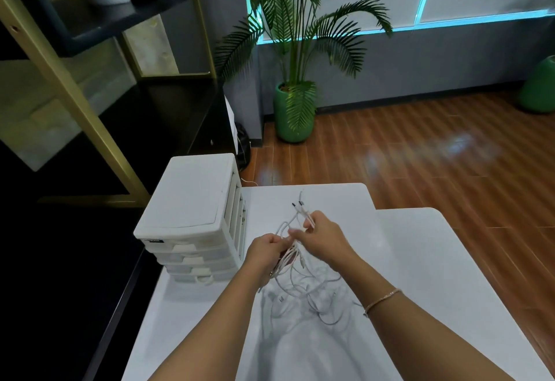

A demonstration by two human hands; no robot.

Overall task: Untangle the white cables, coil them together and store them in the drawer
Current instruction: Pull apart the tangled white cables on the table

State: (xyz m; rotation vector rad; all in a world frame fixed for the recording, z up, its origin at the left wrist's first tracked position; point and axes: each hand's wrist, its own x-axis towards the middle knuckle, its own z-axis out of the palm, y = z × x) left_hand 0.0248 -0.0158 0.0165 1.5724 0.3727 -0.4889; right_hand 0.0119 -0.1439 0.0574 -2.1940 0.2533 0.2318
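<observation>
The white cables (pixel 295 263) were bunched above the middle of the white surface (pixel 420 260), held clear of it at the top while their lower loops hung down and spread toward the near edge, some apparently touching it. The bundle's long axis ran from the near-left, where the slack trailed, up toward the far-right, where a few dark-tipped plug ends (pixel 297 204) stuck out beyond the hands toward the far edge.

The left hand (pixel 265 253) gripped the bundle near its middle, fingers curled round several strands. The right hand (pixel 319 238) was just beside it on the far-right side, its fingers pinching strands close to the plug ends; which strands exactly could not be told. The two hands were nearly touching, with the tangle passing between them.

Judgement: the untangling step was in hand and coiling had not begun, since the hanging loops still crossed one another. The right hand was nearer the free ends, so pulling one plug end out along the bundle's axis, away from the left hand's grip, looked the likely next move.

The drawer unit (pixel 192 215) stood at the left edge of the surface, just left of the left hand, all drawers shut.
</observation>
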